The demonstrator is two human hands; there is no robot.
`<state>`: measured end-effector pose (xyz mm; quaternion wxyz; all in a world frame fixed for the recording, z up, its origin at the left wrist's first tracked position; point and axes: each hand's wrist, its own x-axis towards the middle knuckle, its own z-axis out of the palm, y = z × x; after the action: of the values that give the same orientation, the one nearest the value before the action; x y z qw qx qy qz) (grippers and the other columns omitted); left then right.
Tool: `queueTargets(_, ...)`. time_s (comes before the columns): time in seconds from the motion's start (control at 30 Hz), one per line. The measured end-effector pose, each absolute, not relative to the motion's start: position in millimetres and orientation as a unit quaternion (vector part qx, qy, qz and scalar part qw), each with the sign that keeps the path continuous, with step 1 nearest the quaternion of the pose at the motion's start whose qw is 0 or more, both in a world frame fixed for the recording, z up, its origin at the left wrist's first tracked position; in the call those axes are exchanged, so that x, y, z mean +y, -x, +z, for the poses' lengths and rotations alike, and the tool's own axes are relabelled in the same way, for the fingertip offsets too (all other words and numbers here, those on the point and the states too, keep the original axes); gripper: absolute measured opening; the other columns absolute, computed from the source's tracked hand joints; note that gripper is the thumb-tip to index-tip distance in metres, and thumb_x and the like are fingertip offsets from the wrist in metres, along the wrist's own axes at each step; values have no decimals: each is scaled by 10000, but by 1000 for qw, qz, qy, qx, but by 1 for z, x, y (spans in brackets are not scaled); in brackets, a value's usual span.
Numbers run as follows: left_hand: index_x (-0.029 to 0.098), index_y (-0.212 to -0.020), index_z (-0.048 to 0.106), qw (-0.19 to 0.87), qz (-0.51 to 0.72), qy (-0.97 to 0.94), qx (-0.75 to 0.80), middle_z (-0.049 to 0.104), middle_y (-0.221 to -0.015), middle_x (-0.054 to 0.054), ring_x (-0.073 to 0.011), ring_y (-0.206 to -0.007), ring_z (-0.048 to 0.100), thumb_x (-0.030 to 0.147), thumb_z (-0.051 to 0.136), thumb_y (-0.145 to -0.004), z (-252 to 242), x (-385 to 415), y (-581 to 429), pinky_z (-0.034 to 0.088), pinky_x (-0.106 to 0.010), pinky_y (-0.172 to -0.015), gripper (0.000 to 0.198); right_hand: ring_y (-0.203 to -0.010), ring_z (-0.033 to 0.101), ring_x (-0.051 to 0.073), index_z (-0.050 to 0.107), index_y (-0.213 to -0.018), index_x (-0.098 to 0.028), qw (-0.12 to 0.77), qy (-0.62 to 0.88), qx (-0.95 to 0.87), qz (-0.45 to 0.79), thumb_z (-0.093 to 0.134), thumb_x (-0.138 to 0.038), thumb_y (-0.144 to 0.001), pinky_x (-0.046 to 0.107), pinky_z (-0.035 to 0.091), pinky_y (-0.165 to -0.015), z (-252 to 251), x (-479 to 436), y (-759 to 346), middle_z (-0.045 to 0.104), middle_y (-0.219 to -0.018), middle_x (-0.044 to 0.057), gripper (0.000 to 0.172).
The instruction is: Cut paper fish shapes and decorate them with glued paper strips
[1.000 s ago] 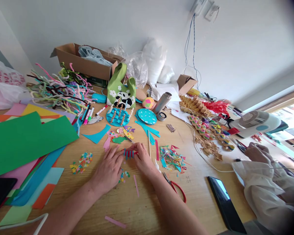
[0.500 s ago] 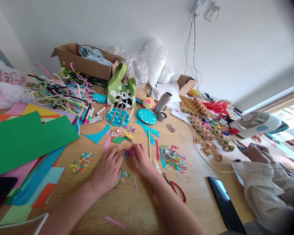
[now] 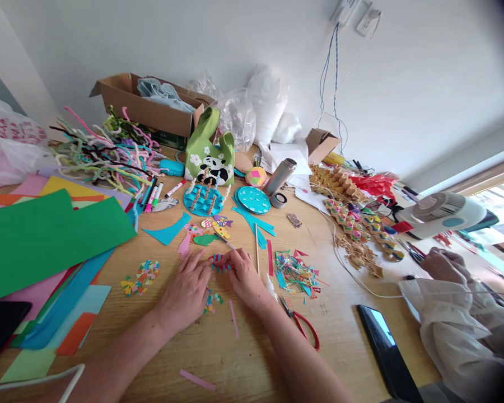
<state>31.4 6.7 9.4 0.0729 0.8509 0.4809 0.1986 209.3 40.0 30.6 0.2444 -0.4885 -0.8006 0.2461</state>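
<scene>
Handling a small red paper piece crossed by narrow blue strips [image 3: 217, 261] appears to be the step in hand, the piece being placed between the 2 hands, just below the centre of the frame. Its right end is pinched by the bare right hand [image 3: 246, 278], whose fingers are drawn narrow. Its left end is met by the fingertips of the bare left hand [image 3: 187, 286], laid palm down with the fingers close together; whether the piece is gripped or only pressed there cannot be told.

For the next move, a light, steady touch seems to be called for, so that the thin strips are not bent or pulled askew.

A striped look is given by the blue bands, with red seen between them. The right part is covered by fingers, so the full outline cannot be made out. A green paper fish cut-out [image 3: 205, 239] is seen above, and at lower centre-right a red-handled metal hand tool [image 3: 294, 314] is laid on the light wooden desk [image 3: 243, 369].
</scene>
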Motion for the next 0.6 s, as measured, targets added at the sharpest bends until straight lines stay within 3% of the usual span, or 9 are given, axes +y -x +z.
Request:
queueTargets(0.3,150,-1088,613,79,215,-848,478,633,-1230,-86,-295,-1368,330,65,470,-797,9,7,-31,277,-507,-1132,336,-898,592,208,499,-841,-226,336,507,-712,351,365,25,-677,356,418,-827,29,47,-221,698,-825,21,328)
queueTargets(0.6,177,-1111,613,79,211,-853,471,616,-1256,-75,-298,-1357,337,84,490,-796,7,8,-32,268,-526,-1127,351,-991,557,209,503,-894,-221,320,520,-734,296,349,19,-700,378,408,-886,43,43,-244,714,-919,31,344)
